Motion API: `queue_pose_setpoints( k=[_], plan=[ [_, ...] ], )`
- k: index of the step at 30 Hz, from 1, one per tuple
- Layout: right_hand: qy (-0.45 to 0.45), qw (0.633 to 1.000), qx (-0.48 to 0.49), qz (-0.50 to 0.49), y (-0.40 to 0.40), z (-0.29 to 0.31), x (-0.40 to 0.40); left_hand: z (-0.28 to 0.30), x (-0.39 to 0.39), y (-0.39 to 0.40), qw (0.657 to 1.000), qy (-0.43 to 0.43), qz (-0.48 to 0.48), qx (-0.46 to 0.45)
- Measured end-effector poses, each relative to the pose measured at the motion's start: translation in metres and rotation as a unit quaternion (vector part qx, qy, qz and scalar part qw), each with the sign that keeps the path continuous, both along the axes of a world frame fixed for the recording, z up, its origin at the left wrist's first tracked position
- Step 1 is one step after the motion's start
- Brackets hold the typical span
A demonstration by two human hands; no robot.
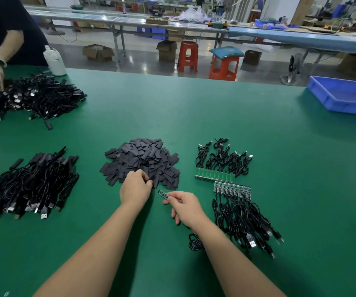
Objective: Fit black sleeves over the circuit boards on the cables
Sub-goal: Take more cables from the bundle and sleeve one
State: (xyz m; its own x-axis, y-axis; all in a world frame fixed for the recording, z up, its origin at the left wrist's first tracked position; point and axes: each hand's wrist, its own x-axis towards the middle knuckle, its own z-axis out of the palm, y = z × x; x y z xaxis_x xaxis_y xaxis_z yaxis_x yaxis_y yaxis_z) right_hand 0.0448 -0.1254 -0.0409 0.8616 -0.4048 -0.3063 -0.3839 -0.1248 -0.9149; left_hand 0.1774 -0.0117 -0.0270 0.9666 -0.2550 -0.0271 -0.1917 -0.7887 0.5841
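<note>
Left hand [135, 186] pinched a black sleeve [150, 182] at the pile's [142, 160] near edge, right hand [185, 205] beside it gripped a bare circuit board [163, 194]

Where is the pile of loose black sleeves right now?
In the head view, the sleeve pile lies mid-table, between sleeved cables and bare-board cables; the left hand reaches into it.

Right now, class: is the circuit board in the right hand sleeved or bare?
Bare. The circuit board pinched by the right hand shows exposed components, with no black sleeve over it.
</note>
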Motion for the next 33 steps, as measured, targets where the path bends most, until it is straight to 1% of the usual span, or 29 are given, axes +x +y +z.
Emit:
queue_pose_setpoints(
  k=[3,5,6,8,10,12,14,20,24,28,31,33],
  plan=[
    [0.0,1.0,0.014,-0.004,0.0,-0.001,0.001,0.003,-0.003,0.006,0.998,-0.012,-0.027,-0.046],
    [0.0,1.0,0.022,-0.004,-0.001,-0.002,0.001,0.004,-0.007,0.014,0.994,0.002,-0.075,-0.086],
    [0.001,1.0,0.026,-0.002,-0.002,-0.002,0.001,0.005,-0.009,0.02,0.99,0.005,-0.109,-0.084],
    [0.002,1.0,0.028,0.003,-0.003,-0.002,0.001,0.003,-0.011,0.034,0.982,-0.028,-0.184,-0.037],
    [0.003,1.0,0.027,0.009,-0.004,-0.003,0.001,0.001,-0.011,0.048,0.967,-0.079,-0.239,0.045],
    [0.003,1.0,0.027,0.013,-0.004,-0.002,0.001,-0.001,-0.009,0.059,0.955,-0.097,-0.265,0.089],
    [0.006,1.0,0.02,0.015,-0.003,-0.001,0.001,-0.003,-0.008,0.066,0.948,-0.101,-0.281,0.107],
    [0.013,1.0,0.003,0.024,-0.002,0.002,0.001,-0.005,-0.007,0.074,0.959,-0.104,-0.249,0.092],
    [0.017,0.999,-0.007,0.034,-0.002,0.004,0.0,-0.006,-0.004,0.075,0.963,-0.11,-0.214,0.122],
    [0.022,0.998,-0.018,0.047,-0.002,0.005,-0.001,-0.003,-0.001,0.077,0.955,-0.099,-0.23,0.158],
    [0.027,0.998,-0.017,0.054,-0.002,0.005,-0.001,-0.001,-0.002,0.077,0.959,-0.09,-0.229,0.14],
    [0.028,0.998,-0.014,0.059,-0.002,0.005,-0.002,-0.002,-0.005,0.076,0.966,-0.067,-0.235,0.088]
  ],
)
